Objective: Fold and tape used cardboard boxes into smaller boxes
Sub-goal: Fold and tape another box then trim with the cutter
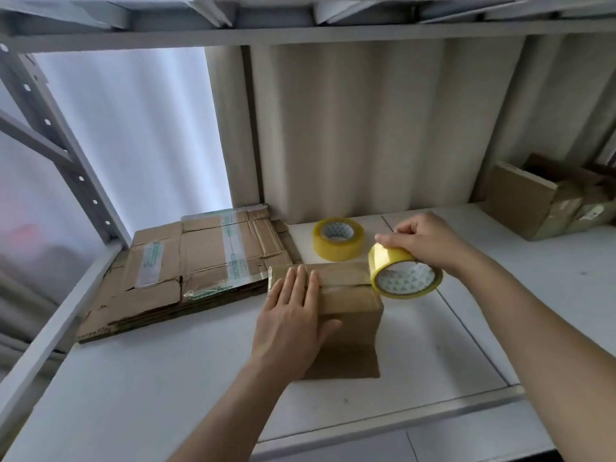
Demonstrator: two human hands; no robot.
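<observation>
Presently noted: left hand (293, 315) pressed flat, fingers straight, on small cardboard box (346, 301) mid-shelf; right hand (430, 241) gripping yellow tape roll (405, 273) at box's right top edge; spare roll (338, 239) behind.

No writing could be read anywhere. The flattened cardboard boxes (200, 261) at the far left carried strips of clear tape with green print, too blurred to make out. The cores of both yellow tape rolls (338, 239) showed only a pale triangle pattern. A label on the far-right box (593, 213) was illegible.
</observation>
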